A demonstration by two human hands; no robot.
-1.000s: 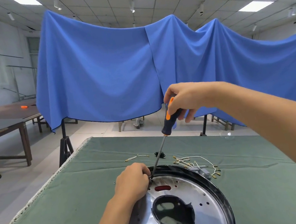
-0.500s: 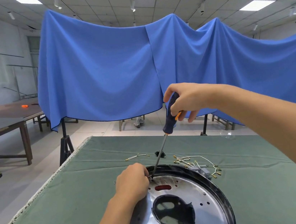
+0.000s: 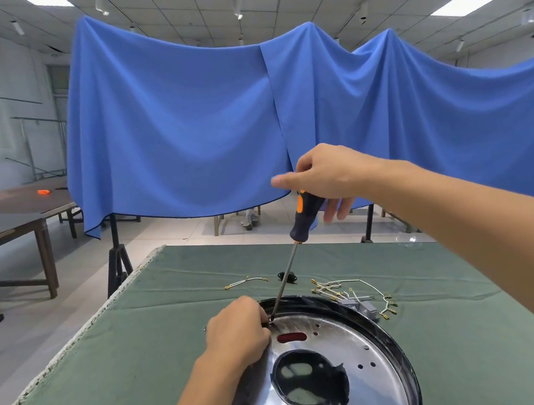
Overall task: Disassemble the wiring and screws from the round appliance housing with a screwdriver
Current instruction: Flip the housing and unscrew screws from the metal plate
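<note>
The round appliance housing [image 3: 363, 352], shiny metal with a black rim and a dark centre opening, lies on the green table cloth [image 3: 128, 373]. A screwdriver [image 3: 301, 218] with a black and orange handle stands tilted, its tip on the housing's far left rim. My right hand [image 3: 329, 173] holds the top of the handle, index finger stretched out to the left. My left hand [image 3: 239, 335] rests on the housing's left edge with fingers curled, pinching at the screwdriver tip. The screw itself is hidden by my fingers.
Loose white wires with brass terminals [image 3: 355, 287] and a grey part lie just beyond the housing. A single wire [image 3: 245, 281] and a small black piece [image 3: 287, 277] lie farther back. A blue drape [image 3: 248, 120] hangs behind the table. Wooden tables [image 3: 6, 219] stand at the left.
My right hand has loosened and shifted its hold on the handle, the index finger now pointing out. The screwdriver tip and my left hand stay in place.
</note>
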